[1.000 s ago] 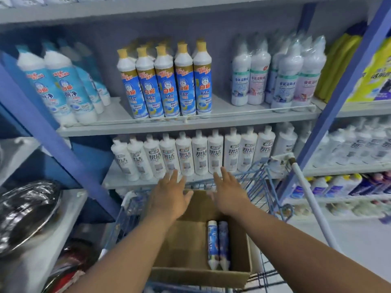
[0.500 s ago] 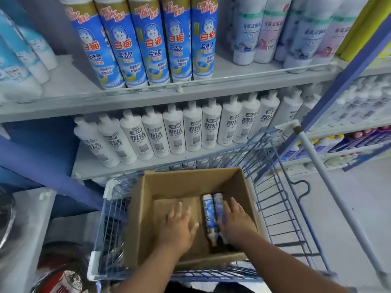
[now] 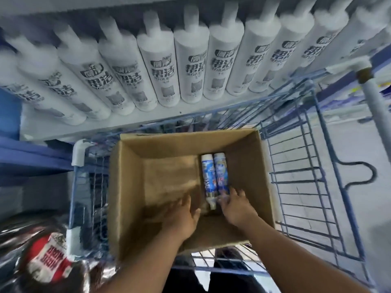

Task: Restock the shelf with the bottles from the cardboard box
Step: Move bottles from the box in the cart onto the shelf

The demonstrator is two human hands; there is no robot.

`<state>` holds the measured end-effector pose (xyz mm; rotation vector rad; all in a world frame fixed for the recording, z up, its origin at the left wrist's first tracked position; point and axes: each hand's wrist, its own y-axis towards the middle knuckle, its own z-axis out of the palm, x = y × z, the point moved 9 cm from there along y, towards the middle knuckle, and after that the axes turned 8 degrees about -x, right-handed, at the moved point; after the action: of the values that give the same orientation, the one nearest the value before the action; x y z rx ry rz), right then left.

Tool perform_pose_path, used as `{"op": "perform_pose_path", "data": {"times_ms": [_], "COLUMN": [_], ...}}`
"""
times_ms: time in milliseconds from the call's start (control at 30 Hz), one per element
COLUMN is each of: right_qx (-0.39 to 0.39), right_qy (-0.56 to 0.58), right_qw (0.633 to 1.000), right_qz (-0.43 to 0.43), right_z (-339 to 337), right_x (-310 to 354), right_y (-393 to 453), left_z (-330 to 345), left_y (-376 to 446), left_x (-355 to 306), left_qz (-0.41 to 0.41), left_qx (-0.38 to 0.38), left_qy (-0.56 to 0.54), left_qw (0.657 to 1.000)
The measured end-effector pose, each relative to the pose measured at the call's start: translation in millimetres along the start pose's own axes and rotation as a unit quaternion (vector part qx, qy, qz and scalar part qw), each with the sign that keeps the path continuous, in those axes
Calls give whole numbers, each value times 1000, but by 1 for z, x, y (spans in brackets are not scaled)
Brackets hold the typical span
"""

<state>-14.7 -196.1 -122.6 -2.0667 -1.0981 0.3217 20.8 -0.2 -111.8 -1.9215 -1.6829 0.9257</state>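
Looking down into the cardboard box [image 3: 127,187], which sits open-topped in a blue wire shopping cart [image 3: 304,187], two blue-and-white bottles [image 3: 215,176] lie side by side on the box floor toward its right wall, white bases pointing toward the shelf and necks toward the person. Both hands are inside the box. The right hand [image 3: 237,206] is at the neck end of the right-hand bottle, fingers spread and lightly bent, fingertips touching or just over the lower part of that bottle; no closed grip is visible, and motion blur prevents confirming contact. The left hand [image 3: 182,214] is lower and left of the bottles, fingers extended and close together, palm down above the bare cardboard floor, holding nothing; its fingertips lie just beside the neck of the left-hand bottle, apart from it as far as blur allows a reading. Beyond the cart, a white shelf [image 3: 105,125] carries a full row of upright white bottles [image 3: 190,66] with dark lettering, standing shoulder to shoulder along its front edge. At lower left, a shiny wrapped item with a red-and-white label [image 3: 48,256] lies outside the cart, heavily blurred.
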Motion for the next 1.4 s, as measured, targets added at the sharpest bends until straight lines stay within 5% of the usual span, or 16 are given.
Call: {"op": "perform_pose_path", "data": {"times_ms": [200, 367, 600, 800, 933, 1200, 1400], "right_qx": [81, 112, 126, 71, 78, 168, 165], "right_qy": [135, 279, 353, 421, 460, 493, 499], "right_qw": [984, 922, 878, 849, 840, 819, 816], "right_qz": [87, 244, 298, 313, 277, 242, 241], "right_z": [22, 60, 108, 138, 148, 154, 138], "right_x": [-17, -33, -42, -44, -42, -24, 3], "right_y": [37, 62, 101, 130, 138, 141, 131], "left_z": [60, 86, 122, 163, 233, 150, 134], "left_y": [31, 60, 102, 140, 185, 149, 144], "left_x": [-9, -22, -41, -46, -17, -10, -1], "left_qz": [-68, -148, -196, -265, -266, -194, -217], "left_qx": [95, 115, 121, 109, 62, 82, 40], "left_qy": [-142, -269, -449, -612, -614, -556, -563], "left_qw": [983, 945, 863, 737, 740, 804, 796]}}
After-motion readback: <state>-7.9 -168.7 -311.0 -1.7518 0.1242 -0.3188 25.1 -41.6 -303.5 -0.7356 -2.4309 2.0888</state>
